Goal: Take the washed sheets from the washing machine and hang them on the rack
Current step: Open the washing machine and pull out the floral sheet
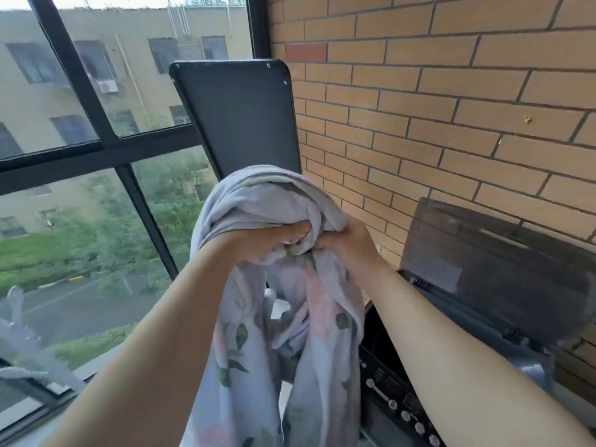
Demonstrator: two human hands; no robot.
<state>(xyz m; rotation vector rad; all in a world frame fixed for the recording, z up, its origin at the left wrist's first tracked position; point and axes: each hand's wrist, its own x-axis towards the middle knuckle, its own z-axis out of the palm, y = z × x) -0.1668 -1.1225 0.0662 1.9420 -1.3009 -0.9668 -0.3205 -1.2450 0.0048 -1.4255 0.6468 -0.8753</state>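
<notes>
By the window, the left hand and right hand both squeeze the top of the flowery sheet, likely to keep the long part off the floor. It hangs between the 2 arms, just left of the open washing machine; the window side has more room than the brick wall side.

A brick wall stands behind the right hand; left of the left hand, a black-framed window shows trees, a building.
</notes>
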